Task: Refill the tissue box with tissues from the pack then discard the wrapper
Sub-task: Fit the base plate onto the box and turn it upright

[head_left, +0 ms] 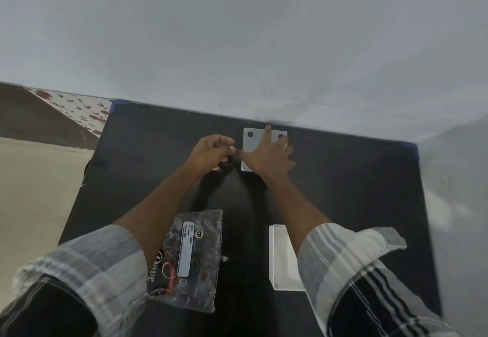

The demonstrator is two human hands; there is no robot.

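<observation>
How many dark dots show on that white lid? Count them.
2 on the white lid: one at its far-left corner, one at far right. The right hand may hide others.

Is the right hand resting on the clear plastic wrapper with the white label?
No, the right hand lies spread on the flat white square panel at the far table edge, away from the clear plastic wrapper.

Right hand [266, 155] lies spread on a white panel [252, 141]; left hand [211, 151] hovers beside it.

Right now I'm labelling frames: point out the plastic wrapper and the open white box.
plastic wrapper [194, 257]: head view, on its white label.
open white box [284, 257]: head view, on its inner floor.
</observation>
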